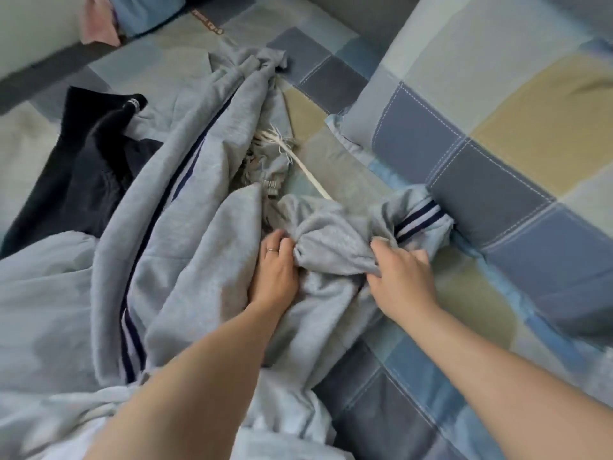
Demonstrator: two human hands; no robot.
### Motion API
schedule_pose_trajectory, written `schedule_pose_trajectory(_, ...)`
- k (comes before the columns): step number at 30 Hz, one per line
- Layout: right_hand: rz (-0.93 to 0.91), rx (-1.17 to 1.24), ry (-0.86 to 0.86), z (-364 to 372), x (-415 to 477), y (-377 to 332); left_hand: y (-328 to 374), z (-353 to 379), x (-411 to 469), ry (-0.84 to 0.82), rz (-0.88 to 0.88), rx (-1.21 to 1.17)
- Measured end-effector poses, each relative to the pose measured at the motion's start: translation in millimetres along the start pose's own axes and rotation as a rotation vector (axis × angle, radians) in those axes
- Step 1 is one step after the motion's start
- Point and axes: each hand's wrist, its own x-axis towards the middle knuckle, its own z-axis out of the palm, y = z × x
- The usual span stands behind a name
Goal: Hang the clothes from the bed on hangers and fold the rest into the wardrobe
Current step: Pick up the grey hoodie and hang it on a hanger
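The grey garment (185,227) lies crumpled in the middle of the bed (331,154), its navy stripes twisted and its white drawstring (311,174) trailing. My left hand (275,270) and right hand (401,277) each clutch one bunched fold of it. I judge little is done: it is unfolded, and the black garment (89,167) beside it waits too.

left hand (275,277) fingers (281,244) partly under grey garment (185,227); pink cloth (96,24) off top edge
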Motion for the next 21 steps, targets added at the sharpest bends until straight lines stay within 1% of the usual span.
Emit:
schedule_pose_trajectory(2, 0.024, 0.016, -0.026, -31, -38, 2, 27, -17, -63, -0.024, -0.063, 0.077)
schedule_pose_trajectory(4, 0.043, 0.064, -0.050, -69, -80, 4, 60, -41, -117, -0.086, -0.131, 0.146)
schedule_pose_trajectory(6, 0.049, 0.105, -0.069, -109, -126, 4, 97, -73, -166, -0.119, -0.160, 0.086)
schedule_pose_trajectory(8, 0.039, 0.116, -0.090, -151, -174, 3, 135, -113, -212, -0.111, -0.156, 0.021)
schedule_pose_trajectory(11, 0.024, 0.180, -0.070, -219, -245, -2, 190, -179, -274, -0.027, -0.177, -0.016)
schedule_pose_trajectory(15, -0.024, 0.299, -0.035, -302, -310, -14, 254, -252, -338, 0.129, -0.276, -0.107)
schedule_pose_trajectory(18, -0.065, 0.352, -0.080, -349, -340, -23, 291, -292, -372, 0.210, -0.308, -0.188)
schedule_pose_trajectory(21, -0.035, 0.453, -0.152, -391, -362, -34, 316, -328, -398, 0.276, -0.346, -0.246)
